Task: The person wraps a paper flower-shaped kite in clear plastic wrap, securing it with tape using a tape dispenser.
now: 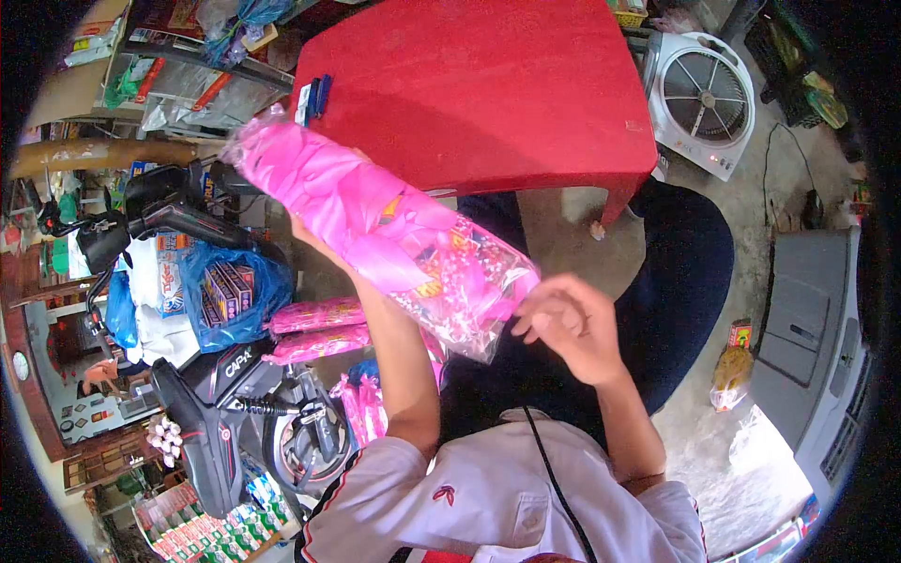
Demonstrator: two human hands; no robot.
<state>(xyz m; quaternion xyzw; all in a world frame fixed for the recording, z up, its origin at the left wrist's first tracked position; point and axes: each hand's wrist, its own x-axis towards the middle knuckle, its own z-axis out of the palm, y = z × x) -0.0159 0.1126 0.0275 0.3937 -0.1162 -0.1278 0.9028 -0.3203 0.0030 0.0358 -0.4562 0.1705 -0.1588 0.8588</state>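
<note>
A long clear plastic pack of pink material (pixel 347 202), with yellow print and white-speckled pink at its lower end, lies slantwise in front of my chest. My left hand (pixel 314 236) holds it from beneath; most of its fingers are hidden behind the pack. At the pack's lower right end is my right hand (pixel 574 324), its fingers loosely bent and apart. It is close to the plastic edge, and whether it touches is hard to make out.
Ahead stands a red table (pixel 469 84) with blue pens (pixel 321 94) near its left edge. A white fan (pixel 702 103) is at the right. To the left are a motorbike (pixel 211 413), a blue bag (pixel 235 291) of boxes and more pink packs (pixel 319 328). A grey cabinet (pixel 807 328) is far right.
</note>
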